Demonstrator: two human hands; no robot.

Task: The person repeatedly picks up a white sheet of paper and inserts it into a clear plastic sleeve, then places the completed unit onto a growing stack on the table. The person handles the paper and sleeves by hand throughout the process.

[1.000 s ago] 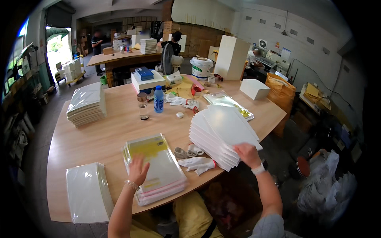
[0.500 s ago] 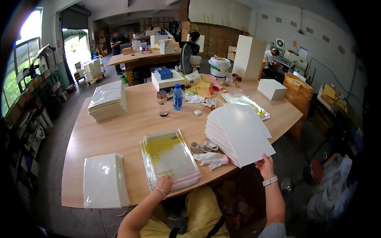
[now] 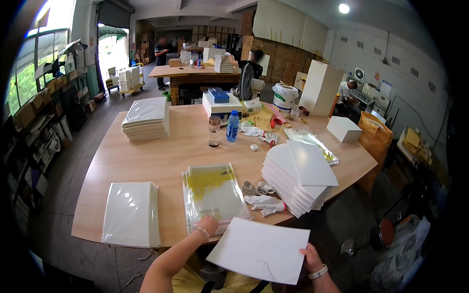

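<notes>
My right hand (image 3: 312, 259) grips the right end of a white board (image 3: 261, 250), which tilts over my lap in front of the table edge. At the near edge of a stack of clear plastic bags (image 3: 210, 195), my left hand (image 3: 208, 226) has its fingers curled on the top bag. Yellow shows through the upper part of these bags. To their right, a fanned stack of white boards (image 3: 312, 166) reaches the table edge. On the left lies a pile of boards in shiny clear wrap (image 3: 129, 213).
Another wrapped pile (image 3: 145, 117) stands at the back left. A glass tumbler (image 3: 214, 132), a blue bottle (image 3: 232, 127) and white gloves (image 3: 266, 204) are on the table (image 3: 161, 161). A fan (image 3: 245, 80) stands behind, and people work further off.
My right hand has drawn one white board off the fanned stack, down and to the left, before my lap. My left hand stays at the bags. The view has shifted slightly.
</notes>
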